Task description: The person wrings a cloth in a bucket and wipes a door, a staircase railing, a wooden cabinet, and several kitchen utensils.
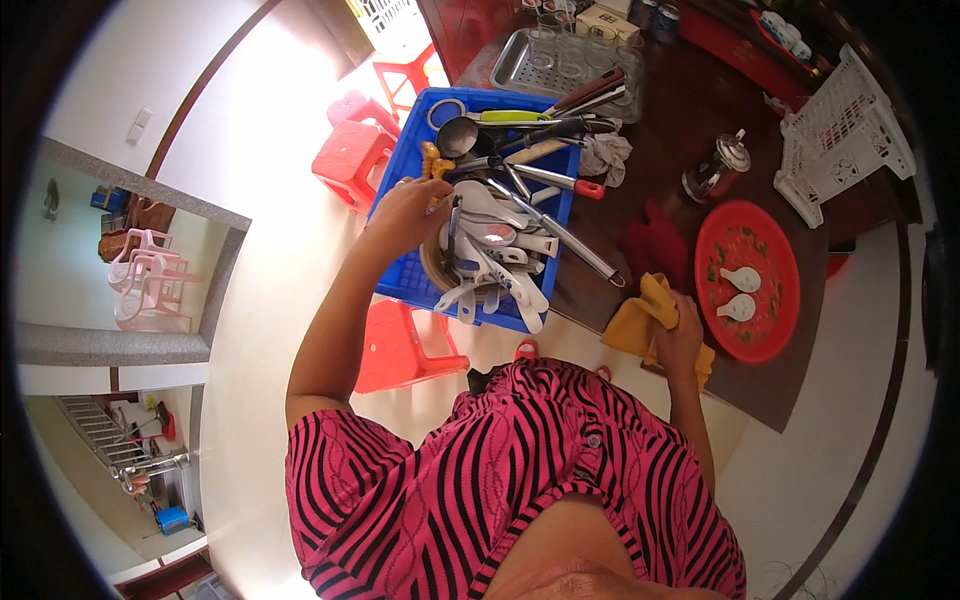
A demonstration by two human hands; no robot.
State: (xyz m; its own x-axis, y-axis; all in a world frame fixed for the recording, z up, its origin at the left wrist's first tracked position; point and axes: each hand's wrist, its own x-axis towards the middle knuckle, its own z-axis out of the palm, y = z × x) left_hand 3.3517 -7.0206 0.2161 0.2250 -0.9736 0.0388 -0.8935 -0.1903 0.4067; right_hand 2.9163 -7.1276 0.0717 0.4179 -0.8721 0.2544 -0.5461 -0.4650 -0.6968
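My left hand (411, 215) is at the left side of a blue plastic crate (405, 281), its fingertips beside the heaped white ceramic spoons (487, 202). Whether the fingers pinch anything is hidden by the hand itself. The spoons fill a round container (431, 259) inside the crate. Behind them lie a metal ladle (457, 137), a strainer with a blue rim (446, 112) and several other long-handled utensils. My right hand (679, 334) grips a yellow cloth (634, 322) over the table's front edge. Right of it, two white spoons (739, 307) rest on a red plastic tray (780, 247).
On the dark table (667, 135) stand a glass pot with a metal lid (720, 165), a metal tray (510, 75) of drinking glasses and a white plastic basket (832, 161). A dark red cloth (651, 236) lies nearby. Red stools (409, 349) stand below and left of the crate.
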